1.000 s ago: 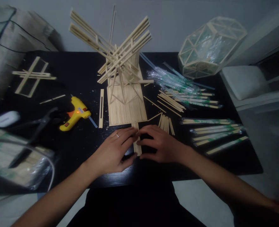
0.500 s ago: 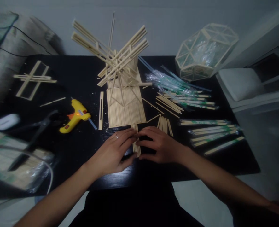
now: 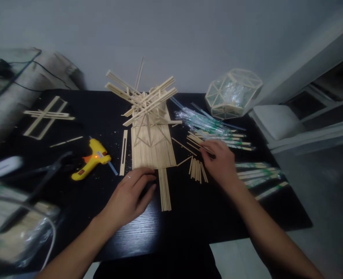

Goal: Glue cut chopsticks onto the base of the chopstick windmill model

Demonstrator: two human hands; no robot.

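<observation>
- Right hand [image 3: 219, 162]: positioned at the near-right end of the loose sticks [image 3: 193, 141]. Thumb and forefinger are brought close together at the stick ends; whether they are clamped on one cannot be determined.
- Loose sticks: located right of the stick panel [image 3: 154, 153], extending far-left from the right fingertips. Their long axis runs obliquely—far-left to near-right. The right hand is the nearer; the left hand is well apart from them.
- Left hand [image 3: 132, 195]: at the near edge of the panel, fingers slightly curled, thumb apart from fingers. No held part is visible.
- Stick strip [image 3: 164, 190]: sticks laid side by side, between the two hands and nearer the left. Its long axis runs from the panel's near edge toward the person—crosswise to the loose sticks.
- Short sticks [image 3: 198, 170]: fanned on the black table [image 3: 188, 221], just left of the right hand.
- Glue gun [image 3: 95, 157]: on its side, left of the panel, apart from both hands.
</observation>
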